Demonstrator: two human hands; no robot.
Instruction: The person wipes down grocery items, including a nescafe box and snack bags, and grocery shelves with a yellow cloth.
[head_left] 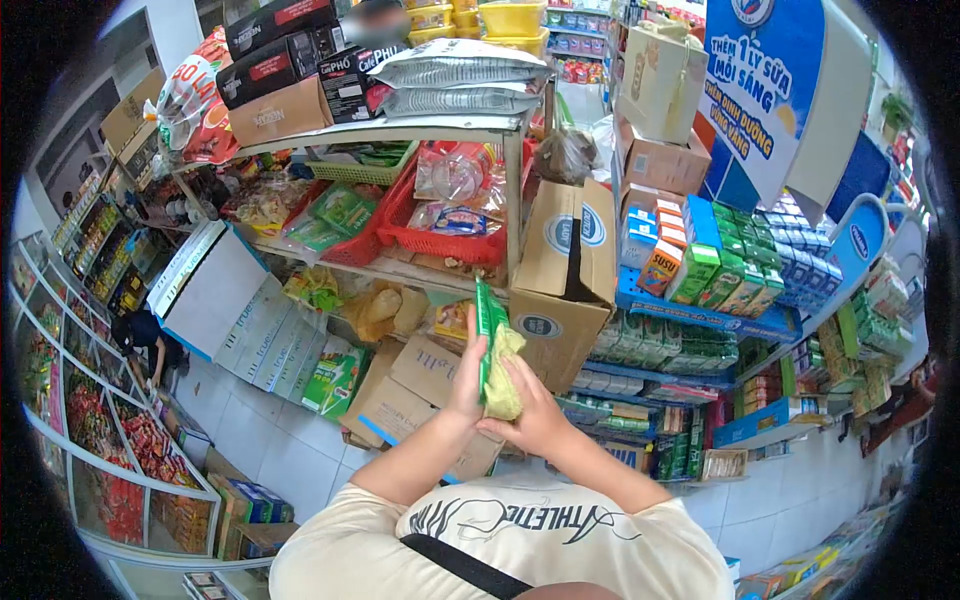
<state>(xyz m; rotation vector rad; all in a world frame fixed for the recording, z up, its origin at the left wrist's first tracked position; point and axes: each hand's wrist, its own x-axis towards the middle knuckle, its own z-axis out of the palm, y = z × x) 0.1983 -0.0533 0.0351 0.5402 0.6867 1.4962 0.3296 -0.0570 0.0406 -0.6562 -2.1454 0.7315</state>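
Between my two hands, in front of my chest, is a green packet (489, 312) standing on edge, with a pale yellow-green cloth (503, 385) against its right side. My left hand (466, 378) lies along the packet's left side, fingers pointing up and pressed to it. From the right, my right hand (530, 408) presses the cloth against the packet, its fingers bent over the cloth. Just beyond them stands an open cardboard box (555, 335), and a red basket (440, 240) of packaged goods sits on the shelf ahead.
Flattened cartons (405, 400) lean below the shelf (375, 270). Milk cartons (715, 260) fill a blue rack (700, 312) at the right. Glass-fronted bins (120, 440) of wrapped goods line the left. Another person (146, 345) crouches at the far left.
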